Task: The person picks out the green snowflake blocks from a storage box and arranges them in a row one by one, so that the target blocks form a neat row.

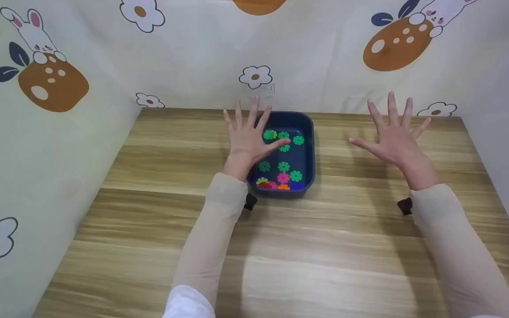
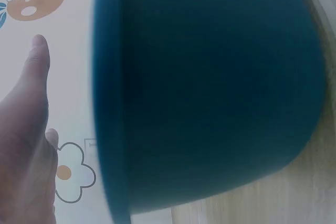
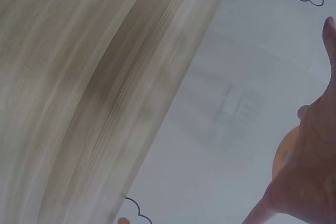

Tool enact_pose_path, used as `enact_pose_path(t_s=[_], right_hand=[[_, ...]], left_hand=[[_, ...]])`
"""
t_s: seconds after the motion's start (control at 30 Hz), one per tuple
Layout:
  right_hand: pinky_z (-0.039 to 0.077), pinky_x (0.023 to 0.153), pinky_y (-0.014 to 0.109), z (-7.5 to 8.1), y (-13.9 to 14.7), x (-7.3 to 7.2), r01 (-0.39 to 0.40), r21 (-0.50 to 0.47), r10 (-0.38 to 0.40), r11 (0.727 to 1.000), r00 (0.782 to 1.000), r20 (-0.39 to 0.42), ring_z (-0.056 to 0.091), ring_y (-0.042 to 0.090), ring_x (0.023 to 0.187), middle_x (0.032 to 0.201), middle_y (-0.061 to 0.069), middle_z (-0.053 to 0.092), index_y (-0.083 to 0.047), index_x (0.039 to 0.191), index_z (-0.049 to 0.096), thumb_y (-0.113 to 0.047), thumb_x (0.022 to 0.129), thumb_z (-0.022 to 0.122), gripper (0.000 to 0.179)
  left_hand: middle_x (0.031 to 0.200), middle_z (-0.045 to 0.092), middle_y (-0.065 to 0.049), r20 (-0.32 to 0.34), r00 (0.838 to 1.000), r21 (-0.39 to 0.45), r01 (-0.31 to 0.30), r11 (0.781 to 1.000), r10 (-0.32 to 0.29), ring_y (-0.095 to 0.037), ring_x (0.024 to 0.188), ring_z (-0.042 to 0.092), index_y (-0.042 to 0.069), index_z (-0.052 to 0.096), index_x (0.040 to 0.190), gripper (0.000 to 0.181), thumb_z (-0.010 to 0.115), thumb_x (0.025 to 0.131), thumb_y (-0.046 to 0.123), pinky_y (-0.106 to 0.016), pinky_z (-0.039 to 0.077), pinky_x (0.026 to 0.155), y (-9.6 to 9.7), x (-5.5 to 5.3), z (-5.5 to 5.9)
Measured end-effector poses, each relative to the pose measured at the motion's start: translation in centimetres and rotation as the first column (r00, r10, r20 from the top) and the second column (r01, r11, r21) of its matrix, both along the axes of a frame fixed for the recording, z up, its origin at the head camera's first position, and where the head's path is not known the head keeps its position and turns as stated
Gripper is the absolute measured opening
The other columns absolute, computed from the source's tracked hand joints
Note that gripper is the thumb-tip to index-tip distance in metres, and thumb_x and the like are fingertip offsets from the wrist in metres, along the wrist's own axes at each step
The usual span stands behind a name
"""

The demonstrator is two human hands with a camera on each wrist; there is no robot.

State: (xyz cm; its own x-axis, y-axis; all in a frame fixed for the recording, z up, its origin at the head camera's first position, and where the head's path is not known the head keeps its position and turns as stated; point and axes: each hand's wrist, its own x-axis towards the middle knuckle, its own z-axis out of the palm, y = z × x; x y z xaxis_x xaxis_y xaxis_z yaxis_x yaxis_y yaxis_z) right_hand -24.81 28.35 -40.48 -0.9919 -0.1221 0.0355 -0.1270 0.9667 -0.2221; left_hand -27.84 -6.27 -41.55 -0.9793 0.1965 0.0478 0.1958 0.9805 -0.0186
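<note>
A dark blue plastic bin stands on the wooden table near the back wall. Inside it lie several small notched plastic discs, mostly green, with pink, orange, yellow and red ones at the near end. My left hand is spread above the bin's left side, its thumb over the opening; it holds nothing. In the left wrist view the bin's side wall fills most of the picture, beside the hand. To the right of the bin my right hand is held up with its fingers fanned out, and nothing is in it.
The wood-grain table runs up to a pale cloth backdrop printed with flowers, rabbits and orange fruit. The same cloth rises at the left side. A small black wrist camera sits under the right cuff, another at the left.
</note>
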Motion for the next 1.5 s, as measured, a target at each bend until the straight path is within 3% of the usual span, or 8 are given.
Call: enact_pose_path(t_s=[0.27, 0.5, 0.73, 1.07, 1.33, 1.5], right_hand=[[-0.024, 0.093, 0.086, -0.2, -1.0, -0.4, -0.011, -0.034, 0.011, 0.999, 1.000, -0.004, -0.030, 0.048, 0.146, 0.164, 0.008, -0.030, -0.035, 0.160, -0.003, -0.085, 0.083, 0.042, 0.103], [-0.022, 0.096, 0.086, -0.2, -2.0, -0.8, -0.020, -0.062, 0.020, 0.998, 1.000, -0.007, -0.029, 0.047, 0.147, 0.165, 0.008, -0.028, -0.037, 0.160, -0.004, -0.082, 0.084, 0.045, 0.102], [-0.018, 0.098, 0.086, -0.3, -3.0, -1.4, -0.043, -0.096, 0.041, 0.994, 0.999, -0.022, -0.026, 0.048, 0.148, 0.166, 0.009, -0.025, -0.035, 0.161, -0.002, -0.080, 0.084, 0.049, 0.103], [-0.005, 0.109, 0.082, -0.6, -4.5, -2.2, -0.102, -0.181, 0.082, 0.978, 0.990, -0.112, -0.013, 0.043, 0.153, 0.169, 0.007, -0.013, -0.033, 0.161, 0.001, -0.069, 0.085, 0.061, 0.104], [0.010, 0.121, 0.069, -1.1, -6.5, -2.4, -0.188, -0.264, 0.140, 0.946, 0.972, -0.190, 0.004, 0.041, 0.154, 0.169, 0.011, 0.000, -0.025, 0.162, 0.008, -0.064, 0.084, 0.067, 0.105], [0.022, 0.120, 0.065, -1.7, -8.6, -1.8, -0.213, -0.345, 0.164, 0.914, 0.972, -0.165, 0.013, 0.040, 0.154, 0.169, 0.013, 0.006, -0.022, 0.162, 0.012, -0.058, 0.083, 0.073, 0.106]], left_hand=[[0.169, -0.016, 0.003, 0.002, 1.000, 0.044, 0.008, 0.999, -0.008, -0.041, 0.154, -0.015, 0.037, 0.000, 0.160, 0.105, 0.029, 0.077, 0.094, -0.069, -0.011, 0.119, 0.0, 0.0, -0.1], [0.169, -0.016, 0.001, -0.023, 1.000, 0.031, 0.015, 0.999, -0.014, -0.041, 0.154, -0.013, 0.038, -0.004, 0.160, 0.106, 0.028, 0.076, 0.095, -0.068, -0.005, 0.121, -0.1, 0.3, 0.2], [0.169, -0.016, 0.001, -0.045, 0.999, 0.064, 0.033, 0.997, -0.031, -0.040, 0.155, -0.013, 0.037, -0.003, 0.160, 0.107, 0.030, 0.076, 0.095, -0.065, -0.008, 0.122, -0.3, 0.7, 0.7], [0.169, -0.016, 0.000, -0.059, 0.996, 0.145, 0.080, 0.986, -0.073, -0.038, 0.155, -0.014, 0.036, -0.004, 0.160, 0.108, 0.036, 0.077, 0.092, -0.063, -0.006, 0.123, -0.9, 1.3, 1.1], [0.169, -0.015, -0.001, -0.040, 0.992, 0.270, 0.125, 0.955, -0.119, -0.036, 0.156, -0.011, 0.035, 0.001, 0.161, 0.107, 0.044, 0.079, 0.088, -0.058, -0.004, 0.125, -1.8, 2.2, 0.8], [0.170, -0.012, -0.002, 0.035, 0.988, 0.395, 0.126, 0.910, -0.152, -0.036, 0.157, -0.003, 0.034, 0.001, 0.161, 0.107, 0.051, 0.080, 0.082, -0.056, 0.002, 0.126, -2.9, 3.5, -0.3]])
